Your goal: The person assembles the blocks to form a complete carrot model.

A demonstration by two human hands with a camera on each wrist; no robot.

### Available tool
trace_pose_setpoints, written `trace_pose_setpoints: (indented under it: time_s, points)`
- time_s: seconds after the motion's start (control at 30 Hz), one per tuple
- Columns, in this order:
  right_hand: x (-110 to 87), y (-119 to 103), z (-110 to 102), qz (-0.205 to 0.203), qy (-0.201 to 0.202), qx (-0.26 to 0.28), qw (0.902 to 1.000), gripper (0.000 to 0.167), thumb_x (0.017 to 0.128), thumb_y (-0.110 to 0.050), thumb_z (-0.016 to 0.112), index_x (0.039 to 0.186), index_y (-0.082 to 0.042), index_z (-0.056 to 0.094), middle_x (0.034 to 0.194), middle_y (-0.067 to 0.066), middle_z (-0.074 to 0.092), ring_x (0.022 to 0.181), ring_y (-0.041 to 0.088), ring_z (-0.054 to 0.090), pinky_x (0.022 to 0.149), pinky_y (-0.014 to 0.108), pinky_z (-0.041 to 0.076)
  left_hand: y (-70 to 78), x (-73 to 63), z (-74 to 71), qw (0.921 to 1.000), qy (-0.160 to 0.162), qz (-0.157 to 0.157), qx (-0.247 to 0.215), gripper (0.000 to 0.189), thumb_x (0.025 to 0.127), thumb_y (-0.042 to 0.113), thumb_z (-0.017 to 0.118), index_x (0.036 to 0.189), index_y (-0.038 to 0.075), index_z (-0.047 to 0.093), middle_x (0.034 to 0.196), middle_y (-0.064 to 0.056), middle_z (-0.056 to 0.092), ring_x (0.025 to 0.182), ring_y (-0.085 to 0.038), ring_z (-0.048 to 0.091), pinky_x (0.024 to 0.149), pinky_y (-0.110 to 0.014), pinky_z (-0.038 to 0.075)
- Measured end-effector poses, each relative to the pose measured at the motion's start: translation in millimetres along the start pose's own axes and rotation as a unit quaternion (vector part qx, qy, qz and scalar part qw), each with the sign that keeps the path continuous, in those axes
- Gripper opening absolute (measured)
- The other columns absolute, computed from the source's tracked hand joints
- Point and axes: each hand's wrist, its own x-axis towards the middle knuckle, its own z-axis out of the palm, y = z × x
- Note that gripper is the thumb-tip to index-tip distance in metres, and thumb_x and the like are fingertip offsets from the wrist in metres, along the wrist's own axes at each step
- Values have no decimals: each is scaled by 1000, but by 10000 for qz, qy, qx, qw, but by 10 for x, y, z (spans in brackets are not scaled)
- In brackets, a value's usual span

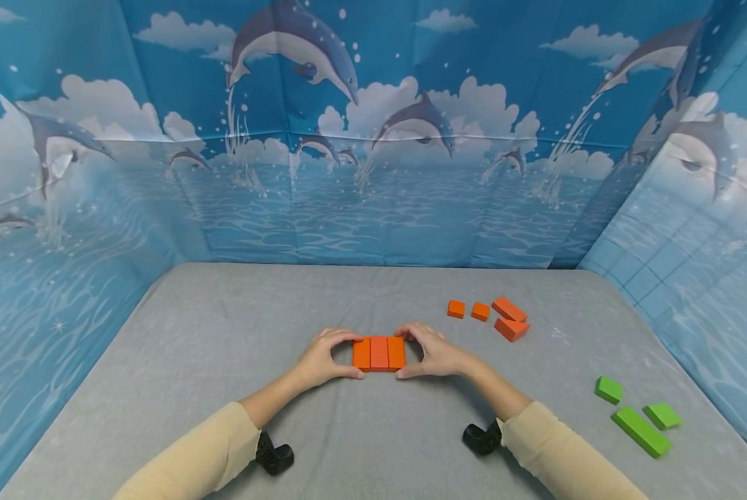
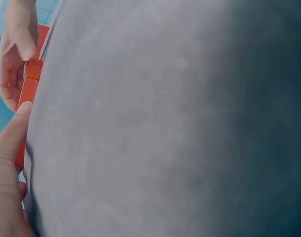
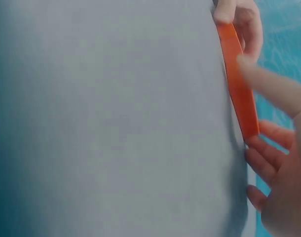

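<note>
Three orange blocks stand side by side in a tight row on the grey table, in the middle of the head view. My left hand (image 1: pixel 321 357) pinches the left block (image 1: pixel 361 354) of the row, thumb at its near edge and index finger at its far edge. Mirroring it, my right hand (image 1: pixel 434 353) pinches the right block (image 1: pixel 396 353) the same way. Between them sits the slightly redder middle block (image 1: pixel 379 354). The right wrist view catches the row's side face (image 3: pixel 239 94) edge-on, a thumb lying against it.
Behind and right of the hands lie two small orange cubes (image 1: pixel 456 309) and two longer orange blocks (image 1: pixel 509 310). Farther right on the grey table (image 1: pixel 223 305) are a long green block (image 1: pixel 641 431) and two smaller green pieces (image 1: pixel 609 389). A dolphin-print curtain (image 1: pixel 373 208) hangs around the table.
</note>
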Motion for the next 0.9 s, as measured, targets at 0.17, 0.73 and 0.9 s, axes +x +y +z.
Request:
trace_pose_setpoints:
  time_s: [0.17,0.73,0.9]
  points:
    - [16,138,-205,-65,369,590,9976,57,84,-28,67,128,0,45,123,16,50,111,30,45,93,49,36,-15,6,-2,10000,-23,46,39,59,66,33,81,117,12,62,121,-4,58,113,-24,47,95,-47,36]
    - [-109,783,-714,1302,1508,-541,9785,48,85,-17,66,126,3,50,119,24,50,104,37,48,84,51,40,-35,4,3,9998,149,114,-121,34,84,24,66,116,11,63,119,-3,60,112,-23,48,95,-47,35]
    - [-103,795,-713,1402,1429,-701,9772,42,83,-18,68,118,3,56,117,23,53,103,36,49,86,53,36,-48,3,5,9999,89,42,-123,35,85,26,65,117,13,63,120,-2,59,114,-21,47,96,-46,35]
